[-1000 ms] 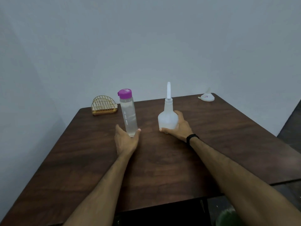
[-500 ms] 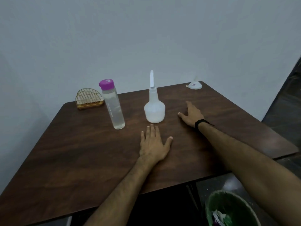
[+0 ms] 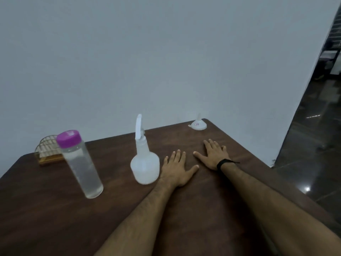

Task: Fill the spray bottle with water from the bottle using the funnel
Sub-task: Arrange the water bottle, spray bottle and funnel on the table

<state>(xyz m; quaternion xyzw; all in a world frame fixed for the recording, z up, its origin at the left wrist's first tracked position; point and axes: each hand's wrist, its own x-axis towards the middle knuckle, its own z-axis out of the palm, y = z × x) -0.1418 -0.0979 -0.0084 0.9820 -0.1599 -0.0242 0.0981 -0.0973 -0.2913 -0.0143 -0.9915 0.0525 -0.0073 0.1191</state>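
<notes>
1. Both hands lie flat on the desk [image 3: 55, 215] and hold nothing. The left hand [image 3: 177, 169] has its fingers straight and together, thumb spread. The right hand [image 3: 215, 156], a black band at its wrist, has its fingers spread. The two are near each other but apart.

2. Step in hand, as I judge it: the very start. Nothing is opened, and nothing has been poured.

3. The spray bottle [image 3: 144, 163] stands upright just at 9 o'clock of the left hand, close to its edge; whether they touch I cannot tell. Its white spray head is on, and the body looks empty.

4. The water bottle [image 3: 81, 165] stands upright well off at 9 o'clock of the spray bottle, purple cap on, clear water filling most of it.

5. The next move calls for unscrewing the spray head; the left hand is nearest for steadying the body. Then the funnel must be fetched and seated in the open neck, and the purple cap taken off before any pour.

6. The funnel [image 3: 198, 124] sits mouth-down, spout up, at the desk's far corner, at 12 o'clock of the right hand and well apart from it. That is the long reach of the job, best suited to the right hand.

7. A gold wire rack [image 3: 47, 151] stands at the far left edge, behind the water bottle. It is out of the way.

8. Nothing lies between the hands and the three things. The funnel's place near the desk edge is the one risk: a careless nudge could send it off.
</notes>
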